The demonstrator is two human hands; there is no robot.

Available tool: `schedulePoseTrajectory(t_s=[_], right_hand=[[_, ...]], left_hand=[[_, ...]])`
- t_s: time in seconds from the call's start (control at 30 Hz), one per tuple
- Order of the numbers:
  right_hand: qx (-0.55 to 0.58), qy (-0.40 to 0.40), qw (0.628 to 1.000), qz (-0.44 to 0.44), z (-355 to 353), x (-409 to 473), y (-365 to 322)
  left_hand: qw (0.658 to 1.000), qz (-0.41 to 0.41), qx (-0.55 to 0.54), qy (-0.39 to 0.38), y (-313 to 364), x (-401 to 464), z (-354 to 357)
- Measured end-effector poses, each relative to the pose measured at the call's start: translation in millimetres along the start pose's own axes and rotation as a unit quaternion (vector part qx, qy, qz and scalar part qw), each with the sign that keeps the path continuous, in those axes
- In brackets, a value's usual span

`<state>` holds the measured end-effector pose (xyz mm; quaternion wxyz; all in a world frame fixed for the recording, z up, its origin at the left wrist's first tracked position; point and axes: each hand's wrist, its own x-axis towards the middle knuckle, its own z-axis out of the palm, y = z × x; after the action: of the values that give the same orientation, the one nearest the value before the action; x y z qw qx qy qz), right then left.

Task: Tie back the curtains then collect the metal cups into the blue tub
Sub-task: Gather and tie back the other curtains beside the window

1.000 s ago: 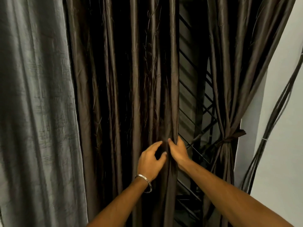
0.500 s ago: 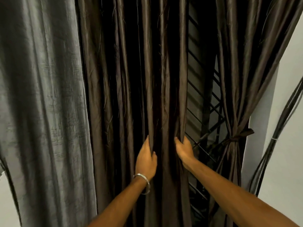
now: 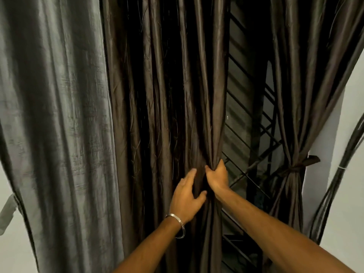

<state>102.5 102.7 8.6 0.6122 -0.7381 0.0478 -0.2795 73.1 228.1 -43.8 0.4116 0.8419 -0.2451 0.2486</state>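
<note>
A dark brown curtain (image 3: 167, 95) hangs in long folds straight ahead. My right hand (image 3: 217, 177) grips a bunch of its folds at the curtain's right edge. Just left of it, my left hand (image 3: 186, 198), with a metal bangle on the wrist, wraps its fingers and thumb around the same gathered folds. A second brown curtain (image 3: 295, 95) on the right is bound at its waist by a brown tie-back (image 3: 297, 167). No metal cups or blue tub are in view.
A grey curtain (image 3: 59, 125) hangs at the left with a grey strap (image 3: 7, 211) at its edge. A dark window grille (image 3: 246, 164) shows between the brown curtains. White wall (image 3: 344, 194) and a bundle of dark cables (image 3: 338, 184) stand at the right.
My hands went from gripping separate folds a little apart to coming together. The left hand now curls around the bunch beside the right hand, and more folds are gathered.
</note>
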Motion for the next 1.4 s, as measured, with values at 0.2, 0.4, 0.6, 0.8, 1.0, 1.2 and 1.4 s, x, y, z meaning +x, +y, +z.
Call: schedulePoseTrajectory(t_s=[0.2,0.4,0.6,0.8,1.0,1.2,1.4], right_hand=[[0.0,0.033,0.999,-0.002,-6,14,7],[0.037,-0.008,0.999,0.018,2,6,4],[0.097,-0.108,0.989,0.019,16,-7,1],[0.045,-0.081,0.996,-0.018,28,-3,2],[-0.015,0.018,0.999,0.027,23,8,-4],[0.001,0.023,0.999,0.042,18,11,-3],[0.037,-0.002,0.998,0.054,26,1,-3]], left_hand=[[0.956,-0.031,0.104,0.273,-7,-2,-21],[0.976,-0.157,-0.089,0.122,-18,13,-20],[0.982,-0.115,-0.147,0.0,-12,18,0],[0.982,-0.077,-0.164,-0.056,-4,20,10],[0.985,-0.026,-0.052,0.165,-6,11,-7],[0.943,-0.118,0.029,0.311,-21,20,-30],[0.948,-0.213,-0.191,0.14,-33,26,-31]])
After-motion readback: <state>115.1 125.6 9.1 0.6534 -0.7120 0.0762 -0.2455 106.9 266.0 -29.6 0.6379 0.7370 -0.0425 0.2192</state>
